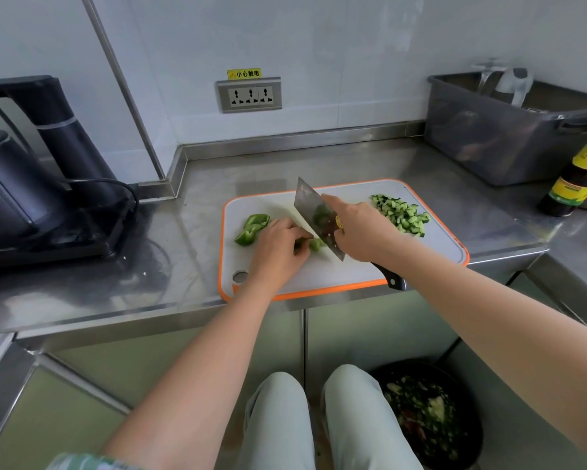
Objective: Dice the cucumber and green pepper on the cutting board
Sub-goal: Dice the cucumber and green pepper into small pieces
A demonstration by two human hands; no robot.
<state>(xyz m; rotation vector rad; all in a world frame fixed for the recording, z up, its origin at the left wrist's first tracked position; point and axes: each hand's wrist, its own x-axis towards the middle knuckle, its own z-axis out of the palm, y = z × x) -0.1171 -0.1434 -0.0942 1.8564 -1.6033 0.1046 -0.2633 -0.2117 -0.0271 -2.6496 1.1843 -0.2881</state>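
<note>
On the cutting board [438,239], our left hand [280,246] pinches a green pepper piece [316,244] against the cleaver [313,209] gripped by our right hand [364,233].

A working kitchen: steel bench [197,184], tiled wall, socket [249,95], kettle [10,188], sauce bottle [580,174], grey tub [495,137].

**Both grips over the board**

On the worktop [149,266] lies the cutting board [319,276]. Over it the right grip [363,232] holds the knife [314,212]. Just left of the blade, the left grip [280,244] holds a pepper piece [315,244]. Left of that grip lie pepper chunks [253,228]. Right of the right grip lie cucumber dice [400,212]. Far left stands a kettle [10,191], far right a tub [499,140] and a bottle [580,178].
</note>
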